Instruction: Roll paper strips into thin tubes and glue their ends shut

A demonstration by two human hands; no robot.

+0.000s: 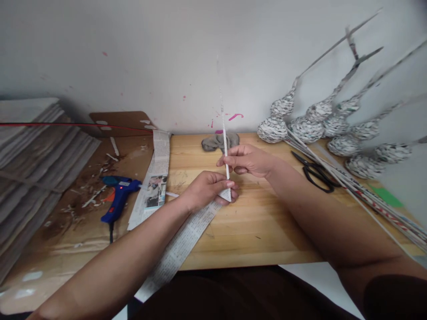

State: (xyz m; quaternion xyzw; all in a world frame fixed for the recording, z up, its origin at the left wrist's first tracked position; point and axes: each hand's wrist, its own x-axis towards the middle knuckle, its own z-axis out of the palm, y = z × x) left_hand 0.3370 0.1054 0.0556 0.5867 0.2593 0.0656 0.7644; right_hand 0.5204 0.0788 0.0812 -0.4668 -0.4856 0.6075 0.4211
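A thin white paper tube (225, 144) stands nearly upright over the middle of the wooden table. My left hand (216, 189) pinches its lower end, where a newspaper strip (187, 242) joins it and runs down to the lower left under my forearm. Just above, my right hand (242, 161) holds the tube between thumb and fingers. The upper part of the tube looks faint against the wall. Behind the hands lies a crumpled grey cloth (215, 141).
At left are a blue glue gun (118, 198), newspaper strips (161, 153) and a newspaper stack (43, 155). At right are black scissors (315, 173), several woven paper gourd shapes (305, 128) and a bundle of paper tubes (370, 200).
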